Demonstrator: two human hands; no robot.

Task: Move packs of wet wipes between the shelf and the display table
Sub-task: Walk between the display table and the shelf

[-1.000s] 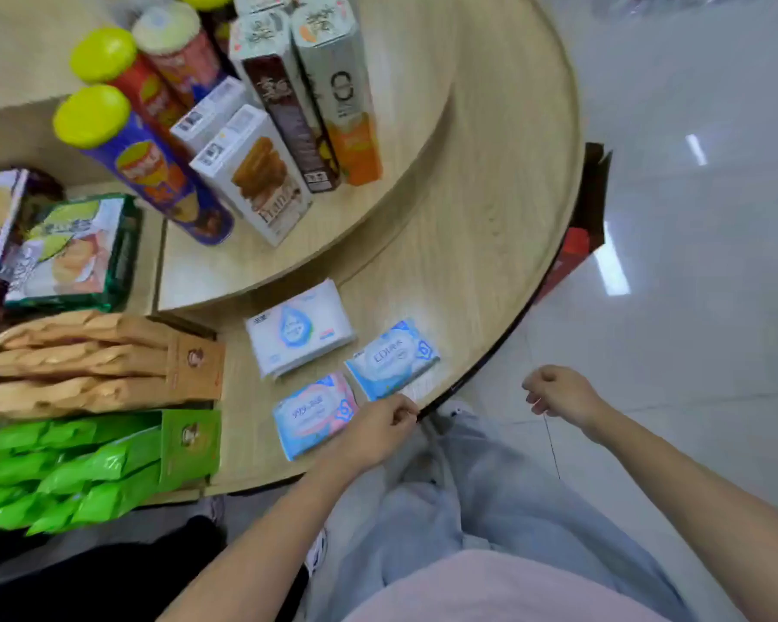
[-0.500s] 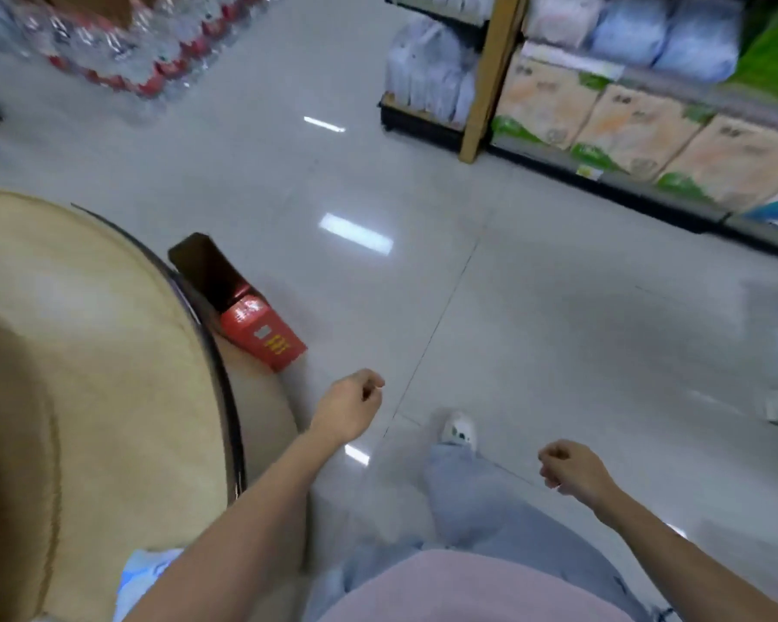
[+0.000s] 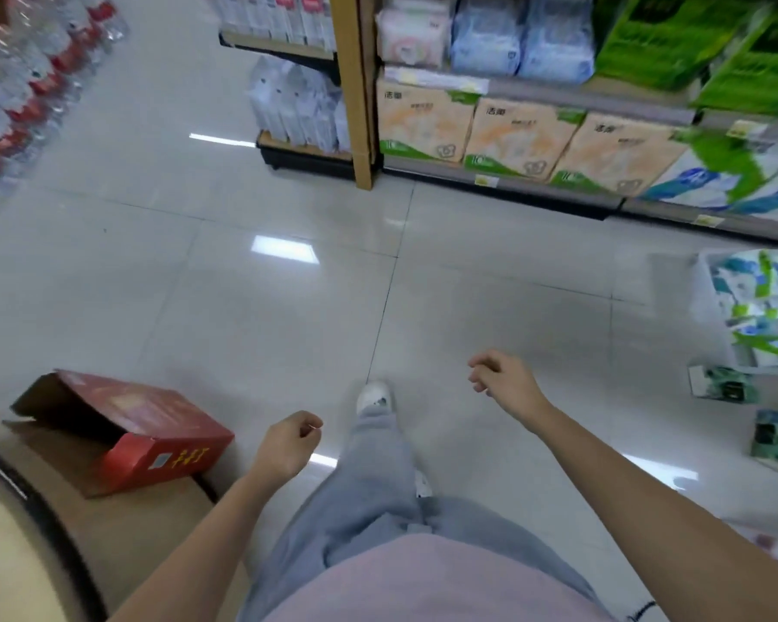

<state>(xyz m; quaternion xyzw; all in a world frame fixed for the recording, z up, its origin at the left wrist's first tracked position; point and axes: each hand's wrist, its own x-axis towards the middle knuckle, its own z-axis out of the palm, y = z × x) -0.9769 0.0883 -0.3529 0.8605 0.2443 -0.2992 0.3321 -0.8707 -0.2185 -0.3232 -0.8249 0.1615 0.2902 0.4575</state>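
Both hands are empty, fingers loosely curled: left hand (image 3: 288, 446) at 7 o'clock, right hand (image 3: 504, 383) at 4, over glossy pale floor tiles (image 3: 243, 316). On the shelf (image 3: 535, 89) at 1 o'clock, soft puffy blue packs (image 3: 486, 35) stand upright, long axis vertical, their print blurred. At 8 o'clock the round table (image 3: 5, 554) shows its dark rim beside a red cardboard box (image 3: 162, 437) lying on its side.

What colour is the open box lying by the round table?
The open cardboard box is red with yellow print on its end; head view.

Left hand (image 3: 288, 446) and right hand (image 3: 500, 384) hang empty before the shelf (image 3: 558, 193).
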